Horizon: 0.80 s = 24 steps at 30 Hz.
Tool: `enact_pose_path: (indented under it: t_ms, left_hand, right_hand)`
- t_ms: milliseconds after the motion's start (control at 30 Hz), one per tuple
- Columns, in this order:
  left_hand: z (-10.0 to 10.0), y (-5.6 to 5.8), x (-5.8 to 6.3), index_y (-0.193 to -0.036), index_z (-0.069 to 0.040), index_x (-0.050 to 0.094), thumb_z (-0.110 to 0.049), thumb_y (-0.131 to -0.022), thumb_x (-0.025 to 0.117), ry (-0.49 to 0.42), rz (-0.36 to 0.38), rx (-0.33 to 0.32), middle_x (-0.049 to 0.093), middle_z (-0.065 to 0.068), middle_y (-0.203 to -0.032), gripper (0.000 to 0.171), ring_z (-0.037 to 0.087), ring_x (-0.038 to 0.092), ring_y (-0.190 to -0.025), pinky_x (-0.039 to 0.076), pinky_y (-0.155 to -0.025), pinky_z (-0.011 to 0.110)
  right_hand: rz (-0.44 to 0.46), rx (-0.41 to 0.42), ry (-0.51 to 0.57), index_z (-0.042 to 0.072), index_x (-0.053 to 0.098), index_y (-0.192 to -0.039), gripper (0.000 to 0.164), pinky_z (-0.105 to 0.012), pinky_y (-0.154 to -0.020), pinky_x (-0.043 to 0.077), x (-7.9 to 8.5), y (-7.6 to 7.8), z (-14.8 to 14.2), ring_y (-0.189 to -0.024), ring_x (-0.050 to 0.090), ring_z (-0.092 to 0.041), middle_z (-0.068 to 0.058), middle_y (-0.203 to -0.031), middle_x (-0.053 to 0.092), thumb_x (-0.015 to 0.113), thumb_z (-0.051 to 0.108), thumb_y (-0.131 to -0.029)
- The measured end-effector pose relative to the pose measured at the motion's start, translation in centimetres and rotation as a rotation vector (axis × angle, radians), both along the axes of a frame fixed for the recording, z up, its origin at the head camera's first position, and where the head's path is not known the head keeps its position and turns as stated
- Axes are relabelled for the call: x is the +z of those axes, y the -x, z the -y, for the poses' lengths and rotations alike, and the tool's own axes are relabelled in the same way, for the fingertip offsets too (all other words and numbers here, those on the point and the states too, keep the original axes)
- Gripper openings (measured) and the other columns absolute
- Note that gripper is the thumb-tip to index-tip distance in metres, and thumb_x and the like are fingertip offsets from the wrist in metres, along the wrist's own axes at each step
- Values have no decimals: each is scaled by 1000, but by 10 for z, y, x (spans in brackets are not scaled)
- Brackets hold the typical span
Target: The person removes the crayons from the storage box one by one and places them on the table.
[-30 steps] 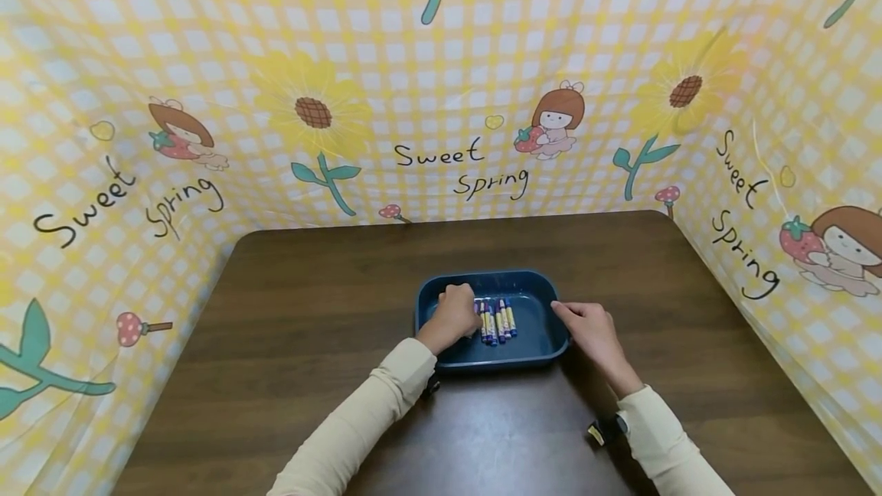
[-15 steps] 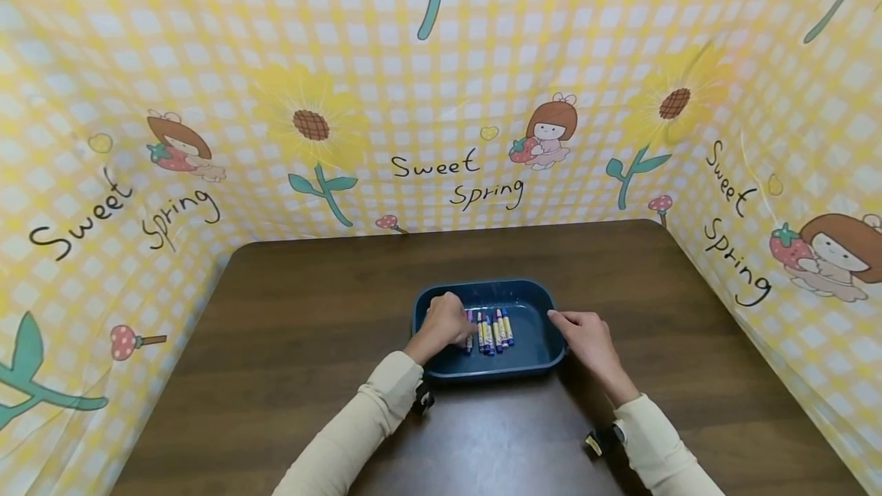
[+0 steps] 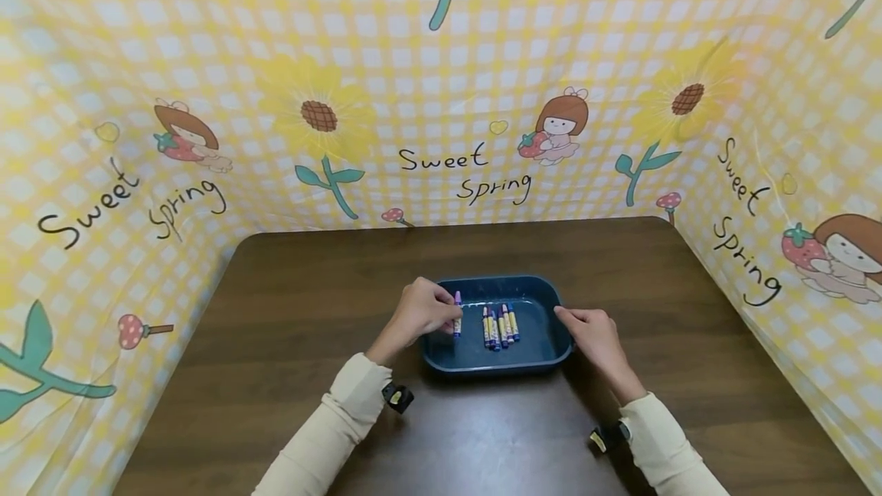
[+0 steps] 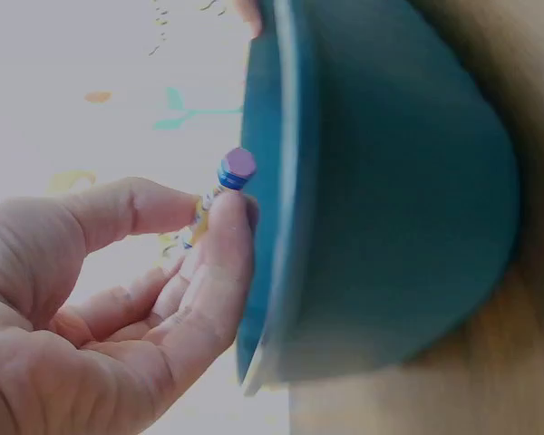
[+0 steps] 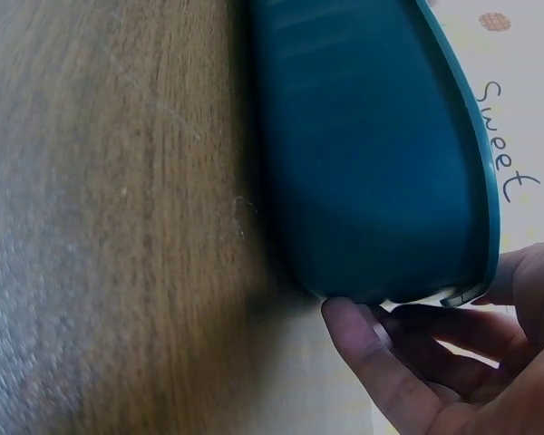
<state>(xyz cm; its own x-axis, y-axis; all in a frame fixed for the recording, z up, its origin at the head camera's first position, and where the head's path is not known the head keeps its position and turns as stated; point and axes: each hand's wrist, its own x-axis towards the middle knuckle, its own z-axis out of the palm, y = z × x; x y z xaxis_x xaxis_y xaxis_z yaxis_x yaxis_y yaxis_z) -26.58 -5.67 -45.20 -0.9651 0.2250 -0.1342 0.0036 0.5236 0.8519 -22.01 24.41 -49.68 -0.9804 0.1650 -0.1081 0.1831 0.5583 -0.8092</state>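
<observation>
My left hand pinches a purple crayon between thumb and fingers. This crayon has blue bands and a yellow patterned wrapper. It is held near the left rim of a dark blue rectangular tray, lengthwise away from me in the head view. Several more crayons lie side by side in the middle of the tray, with yellow wrappers and blue ends. My right hand grips the tray's right end. In the right wrist view, its thumb is at the rim and other fingers touch the outer wall.
The tray stands on a dark brown wooden table. A yellow-and-white checked cloth with printed flowers and lettering hangs behind and along both sides. Each wrist bears a small black camera.
My left hand has moved left and up from the crayon row to the tray's left rim, bringing the purple crayon with it. My right hand keeps its place on the tray.
</observation>
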Motion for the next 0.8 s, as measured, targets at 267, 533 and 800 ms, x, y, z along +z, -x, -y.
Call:
enact_pose_path:
  t_ms: [267,533,800]
  left_hand:
    - [53,-10,17,-89,2,78,-7,-83,79,-117,22,153,75,13,-76,11,17,72,-58,61,-63,36]
    - [101,-15,23,-96,6,75,-11,-84,78,-161,53,241,76,15,-81,21,18,73,-61,61,-62,31]
    - [133,-17,13,-96,10,73,-6,-85,75,-134,65,272,76,17,-83,20,17,73,-61,61,-63,31]
  right_hand:
    - [-1,20,-20,5,79,-107,51,-28,-58,43,3,1,3,-63,55,-16,2,-63,57,59,51,-99]
    - [-10,17,-28,3,79,-94,56,-27,-54,38,5,4,0,-58,50,-17,6,-57,45,59,55,-98]
    - [5,17,-61,4,79,-96,60,-29,-57,39,4,-3,-1,-63,52,-17,5,-60,50,56,59,-98]
